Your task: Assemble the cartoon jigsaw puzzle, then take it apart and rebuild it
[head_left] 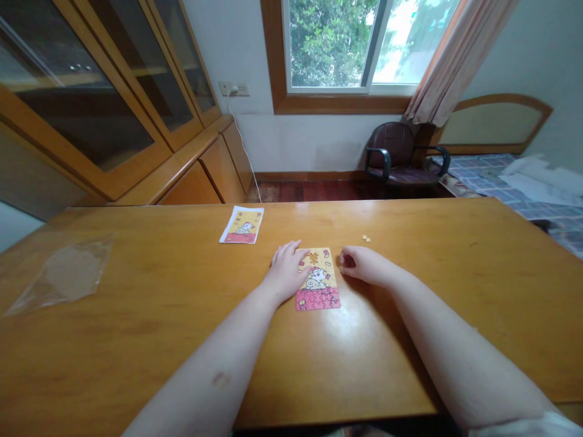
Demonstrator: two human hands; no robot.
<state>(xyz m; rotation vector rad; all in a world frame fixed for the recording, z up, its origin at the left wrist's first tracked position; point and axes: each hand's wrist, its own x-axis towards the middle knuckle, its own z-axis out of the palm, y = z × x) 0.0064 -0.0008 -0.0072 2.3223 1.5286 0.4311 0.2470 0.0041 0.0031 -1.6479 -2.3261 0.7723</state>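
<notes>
Puzzle [319, 298] lies between near and far edges of the table [173, 285] — left hand [286, 271], fingers spread, presumably steadies its left side; right hand [362, 264] curls just beside, whether gripping anything I cannot tell.

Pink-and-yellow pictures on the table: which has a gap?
The jigsaw partly covered by the left hand: a piece-shaped gap shows near its top. The white-edged card farther off shows none.

Pink-yellow puzzle [319, 280], checked bedding [483, 177]; pink curtain [461, 60]
</notes>
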